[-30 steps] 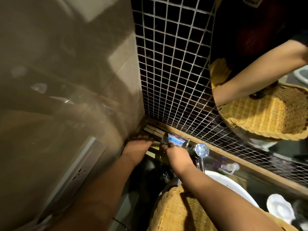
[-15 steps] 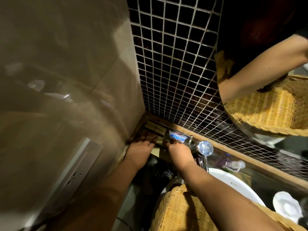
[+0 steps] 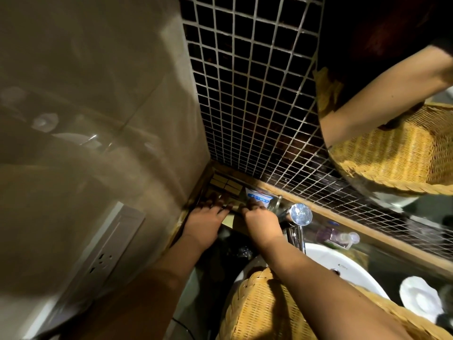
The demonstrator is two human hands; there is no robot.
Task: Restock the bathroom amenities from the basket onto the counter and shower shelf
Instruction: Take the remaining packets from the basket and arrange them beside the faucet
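Several slim tan amenity boxes (image 3: pixel 224 184) lie in a wooden tray (image 3: pixel 229 220) in the counter's corner. My left hand (image 3: pixel 206 222) rests on them with its fingers laid fairly straight. My right hand (image 3: pixel 262 220) is just beside it, fingers curled down over the end of a slim tan box (image 3: pixel 234 207) between the two hands. Behind the right hand a white and blue packet (image 3: pixel 259 198) stands in a glass. The wicker basket (image 3: pixel 264 312) sits on the sink below my right forearm; its contents are hidden.
A chrome faucet (image 3: pixel 299 215) rises right of my right hand, over the white sink (image 3: pixel 343 266). A clear pump bottle (image 3: pixel 339 238) and a white dish (image 3: pixel 421 298) lie further right. The mirror (image 3: pixel 392 155) reflects basket and arm. A wall socket (image 3: pixel 105 253) is left.
Both hands stay at the corner tray. My left hand's fingers have slid a little further onto the tan boxes, and my right hand has shifted slightly left toward it.
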